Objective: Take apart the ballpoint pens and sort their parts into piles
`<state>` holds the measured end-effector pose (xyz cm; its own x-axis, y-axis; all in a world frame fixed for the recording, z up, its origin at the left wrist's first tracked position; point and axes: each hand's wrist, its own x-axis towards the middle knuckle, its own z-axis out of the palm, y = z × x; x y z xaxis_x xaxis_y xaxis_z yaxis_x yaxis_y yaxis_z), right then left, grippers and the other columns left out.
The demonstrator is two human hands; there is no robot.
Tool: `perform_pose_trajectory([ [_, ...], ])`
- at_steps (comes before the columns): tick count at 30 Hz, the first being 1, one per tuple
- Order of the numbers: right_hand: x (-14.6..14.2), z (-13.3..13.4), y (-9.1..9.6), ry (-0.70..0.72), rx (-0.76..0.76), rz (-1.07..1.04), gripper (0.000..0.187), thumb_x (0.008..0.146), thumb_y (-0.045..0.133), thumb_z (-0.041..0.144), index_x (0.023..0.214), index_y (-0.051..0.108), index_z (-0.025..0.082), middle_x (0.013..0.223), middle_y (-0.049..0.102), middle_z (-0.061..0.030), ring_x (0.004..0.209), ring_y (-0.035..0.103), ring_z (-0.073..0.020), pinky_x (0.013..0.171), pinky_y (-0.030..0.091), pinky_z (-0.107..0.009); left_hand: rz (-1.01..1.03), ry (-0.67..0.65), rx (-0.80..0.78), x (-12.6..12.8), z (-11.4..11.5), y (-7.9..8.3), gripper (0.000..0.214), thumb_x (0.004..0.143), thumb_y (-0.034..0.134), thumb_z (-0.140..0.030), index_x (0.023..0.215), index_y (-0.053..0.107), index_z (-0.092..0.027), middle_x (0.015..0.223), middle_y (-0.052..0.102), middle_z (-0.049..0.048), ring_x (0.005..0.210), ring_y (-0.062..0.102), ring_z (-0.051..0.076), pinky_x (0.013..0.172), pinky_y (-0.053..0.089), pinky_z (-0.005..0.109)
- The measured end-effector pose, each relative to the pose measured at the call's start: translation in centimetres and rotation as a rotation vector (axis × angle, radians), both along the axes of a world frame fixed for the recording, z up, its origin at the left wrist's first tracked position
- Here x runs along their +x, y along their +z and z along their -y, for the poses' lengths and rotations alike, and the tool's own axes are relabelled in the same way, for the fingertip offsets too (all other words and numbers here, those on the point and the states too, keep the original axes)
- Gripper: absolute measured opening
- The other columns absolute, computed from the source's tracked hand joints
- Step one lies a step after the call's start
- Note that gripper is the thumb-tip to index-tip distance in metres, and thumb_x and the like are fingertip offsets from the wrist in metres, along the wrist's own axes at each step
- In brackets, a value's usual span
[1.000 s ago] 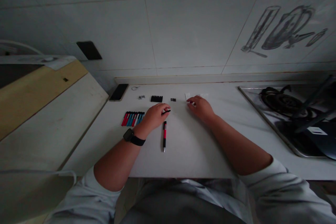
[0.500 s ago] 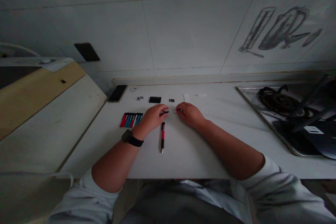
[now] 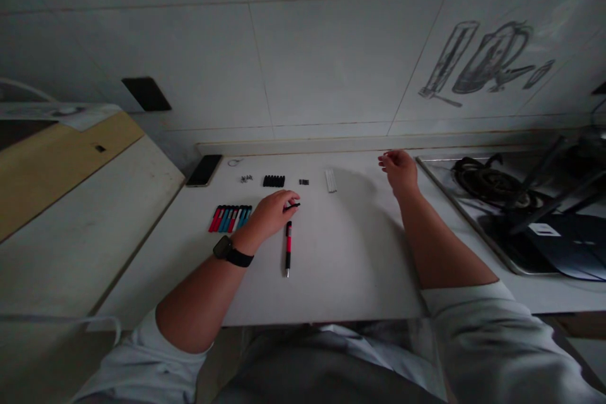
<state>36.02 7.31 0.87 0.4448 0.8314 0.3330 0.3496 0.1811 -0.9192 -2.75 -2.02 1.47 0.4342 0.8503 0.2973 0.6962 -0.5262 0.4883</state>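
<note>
My left hand, with a black watch on its wrist, is closed around a slim black pen part just above the table. Below its fingers lies a red and black pen, metal tip toward me. My right hand is at the back right with its fingers curled in; whatever they hold is too small to make out. To its left lie thin white refills. Red and blue pen barrels lie in a row beside my left forearm. Behind my left hand is a row of black grips.
Small metal tips and tiny dark pieces lie along the back of the white table. A phone rests at the back left. On the right stands a metal-edged tray with a black cable and a dark device.
My right hand has moved away from my left hand, to the right and back. My left hand keeps the black pen part in about the same place. The view has shifted slightly.
</note>
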Motion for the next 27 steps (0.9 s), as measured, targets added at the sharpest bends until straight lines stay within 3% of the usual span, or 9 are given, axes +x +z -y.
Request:
perform_pose_trajectory([
  [5, 0.6, -0.3, -1.5, -0.049, -0.198, 0.434, 0.025, 0.086, 0.061, 0.035, 0.099, 0.074, 0.017, 0.097, 0.077, -0.012, 0.088, 0.067, -0.0235, 0.086, 0.051, -0.037, -0.007, -0.012, 0.002, 0.1, 0.2, 0.3, 0.023, 0.09, 0.07, -0.014, 0.112, 0.069, -0.021, 0.108, 0.073, 0.0055, 0.092, 0.069, 0.019, 0.087, 0.057, 0.035],
  [11, -0.1, -0.8, -2.6, -0.095, -0.373, 0.705, 0.03, 0.088, 0.062, 0.035, 0.106, 0.081, 0.021, 0.115, 0.074, -0.0138, 0.101, 0.066, -0.0267, 0.09, 0.049, -0.038, -0.019, -0.027, -0.003, 0.1, 0.0, 0.2, 0.023, 0.09, 0.069, -0.014, 0.113, 0.069, -0.021, 0.108, 0.074, 0.0056, 0.094, 0.069, 0.019, 0.087, 0.056, 0.035],
  [27, -0.2, -0.9, -2.9, -0.102, -0.405, 0.782, 0.032, 0.089, 0.064, 0.04, 0.11, 0.083, 0.025, 0.12, 0.072, -0.0152, 0.107, 0.065, -0.03, 0.092, 0.05, -0.043, -0.008, -0.024, 0.004, 0.2, 0.1, 0.2, 0.023, 0.091, 0.068, -0.015, 0.113, 0.068, -0.021, 0.108, 0.074, 0.0057, 0.094, 0.069, 0.019, 0.088, 0.056, 0.035],
])
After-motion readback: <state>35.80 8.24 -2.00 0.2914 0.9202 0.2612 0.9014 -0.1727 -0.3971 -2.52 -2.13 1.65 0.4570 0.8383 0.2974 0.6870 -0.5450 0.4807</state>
